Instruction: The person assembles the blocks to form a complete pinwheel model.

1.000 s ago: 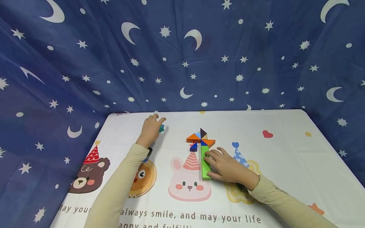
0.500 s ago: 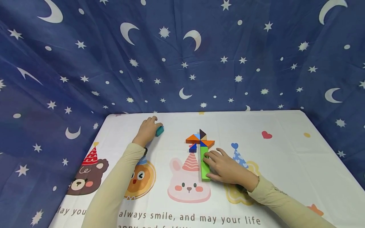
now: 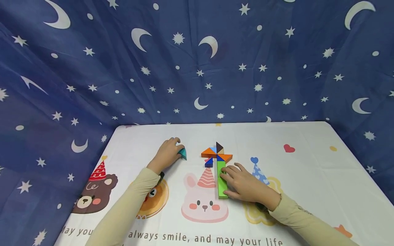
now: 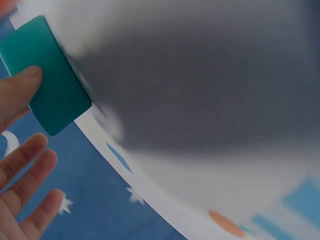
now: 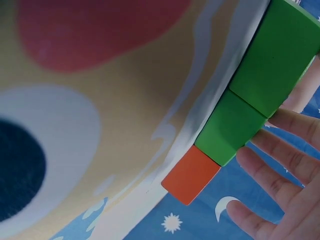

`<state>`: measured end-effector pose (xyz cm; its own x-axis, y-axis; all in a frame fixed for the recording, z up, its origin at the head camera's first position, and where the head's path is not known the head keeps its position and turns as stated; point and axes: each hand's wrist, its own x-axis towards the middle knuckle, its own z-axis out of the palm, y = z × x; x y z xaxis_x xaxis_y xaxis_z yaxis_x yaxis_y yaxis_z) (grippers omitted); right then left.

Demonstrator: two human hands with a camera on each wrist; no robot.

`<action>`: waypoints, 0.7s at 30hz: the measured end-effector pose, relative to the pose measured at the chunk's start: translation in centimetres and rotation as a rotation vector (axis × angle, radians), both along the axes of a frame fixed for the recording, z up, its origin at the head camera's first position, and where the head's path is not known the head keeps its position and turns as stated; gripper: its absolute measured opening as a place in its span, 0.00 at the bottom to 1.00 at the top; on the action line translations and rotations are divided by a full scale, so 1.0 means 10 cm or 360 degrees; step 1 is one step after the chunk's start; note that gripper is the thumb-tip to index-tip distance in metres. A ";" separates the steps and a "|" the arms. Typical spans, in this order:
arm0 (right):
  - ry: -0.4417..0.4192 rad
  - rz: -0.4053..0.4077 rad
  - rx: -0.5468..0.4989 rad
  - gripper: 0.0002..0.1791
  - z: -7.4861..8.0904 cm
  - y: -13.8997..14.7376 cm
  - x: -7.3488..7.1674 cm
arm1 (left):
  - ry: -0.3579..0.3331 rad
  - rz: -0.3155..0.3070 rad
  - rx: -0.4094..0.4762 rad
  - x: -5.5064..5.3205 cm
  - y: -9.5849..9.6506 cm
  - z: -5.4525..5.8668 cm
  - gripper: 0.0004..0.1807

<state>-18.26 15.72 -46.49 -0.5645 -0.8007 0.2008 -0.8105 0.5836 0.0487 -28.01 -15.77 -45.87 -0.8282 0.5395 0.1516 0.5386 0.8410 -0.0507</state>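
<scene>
My left hand (image 3: 165, 155) pinches a teal triangular block (image 3: 183, 153) left of the block figure; the thumb (image 4: 22, 85) lies across the teal block (image 4: 50, 75) in the left wrist view while the other fingers spread. Two green blocks (image 3: 222, 188) lie end to end on the table. With loosely extended fingers my right hand (image 3: 246, 182) touches their right side. Above them, several triangular blocks form a pinwheel, including orange (image 3: 208, 153) and dark brown (image 3: 219, 147) ones. A small blue triangular block (image 3: 209, 163) lies apart, left of the upper green block.
A white tablecloth (image 3: 261, 136) printed with cartoon animals and lettering covers the table. Behind and to the left hangs a dark blue curtain (image 3: 172, 78) with moons and stars. In the right wrist view an orange block (image 5: 192, 175) stands beyond the green ones.
My left hand has drawn the teal block from the far left toward the pinwheel, nearer and to the right. My right hand has stayed at the green blocks.
</scene>
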 end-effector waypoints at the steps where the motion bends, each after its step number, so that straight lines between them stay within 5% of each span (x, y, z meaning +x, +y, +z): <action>1: 0.0003 0.0004 -0.0003 0.30 0.00 0.00 0.00 | -0.0013 -0.0022 0.0014 0.04 0.03 0.00 0.16; 13: -0.0007 -0.0012 0.0002 0.31 -0.01 0.01 -0.01 | 0.0000 -0.0210 -0.0099 0.44 0.49 0.01 0.19; 21: 0.0006 -0.0004 -0.0001 0.30 -0.03 0.01 -0.01 | -0.0008 -0.0264 -0.0070 0.56 0.55 0.04 0.20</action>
